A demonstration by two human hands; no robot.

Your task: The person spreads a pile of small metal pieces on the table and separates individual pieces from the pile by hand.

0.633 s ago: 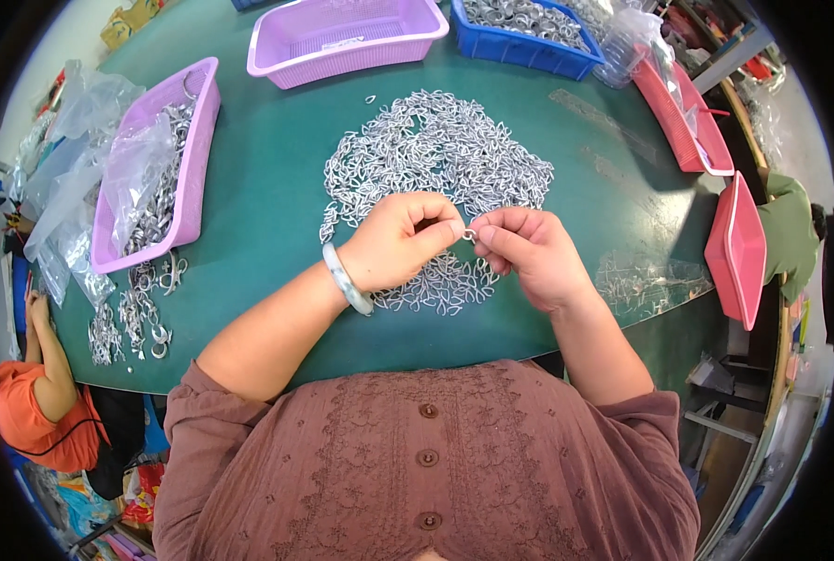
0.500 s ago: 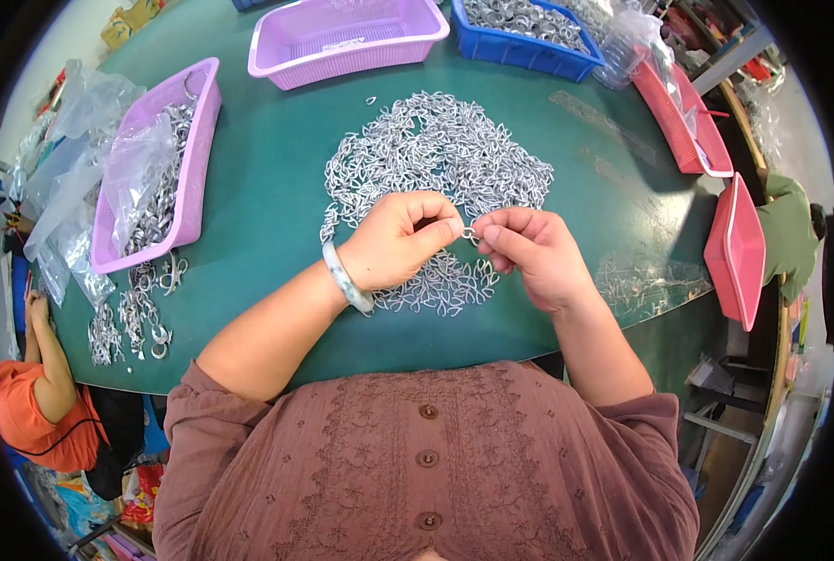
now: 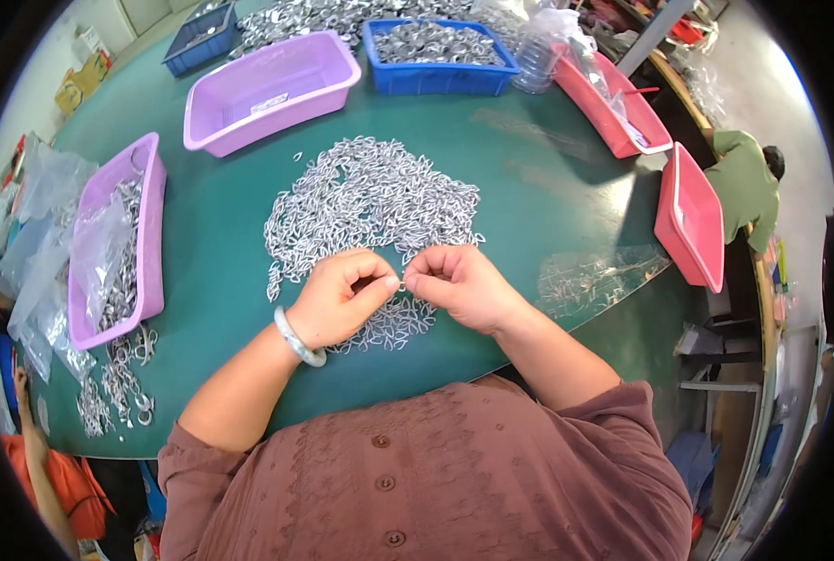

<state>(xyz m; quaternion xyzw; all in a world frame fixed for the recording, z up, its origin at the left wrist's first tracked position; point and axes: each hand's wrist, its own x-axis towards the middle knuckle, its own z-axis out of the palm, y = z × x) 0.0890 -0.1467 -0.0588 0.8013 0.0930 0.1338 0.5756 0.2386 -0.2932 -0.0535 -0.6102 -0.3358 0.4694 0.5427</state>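
Note:
My left hand (image 3: 342, 297), with a pale bangle (image 3: 297, 338) at the wrist, pinches a small silver metal link (image 3: 402, 283) between thumb and index finger. Fingertips of my right hand (image 3: 462, 286) pinch at the other side of the same link, so both hands nearly meet. Most of the link is hidden by the fingers. Beyond the hands spreads a large pile of loose silver oval links (image 3: 365, 192). A smaller heap of similar links (image 3: 391, 327) lies under and nearer than my hands, partly covered by them.
A purple basket of metal parts (image 3: 160, 238) stands left, with loose rings and chains (image 3: 118, 383) beside it. Farther back are another purple basket (image 3: 272, 131) and a blue bin (image 3: 440, 82). Red trays (image 3: 692, 220) line the right. Co-workers sit at left (image 3: 57, 481) and right (image 3: 744, 182).
The view has swung, so the table and pile sit farther left and lower. My fingertips have come closer together, and the right fingers are more tightly curled around the link.

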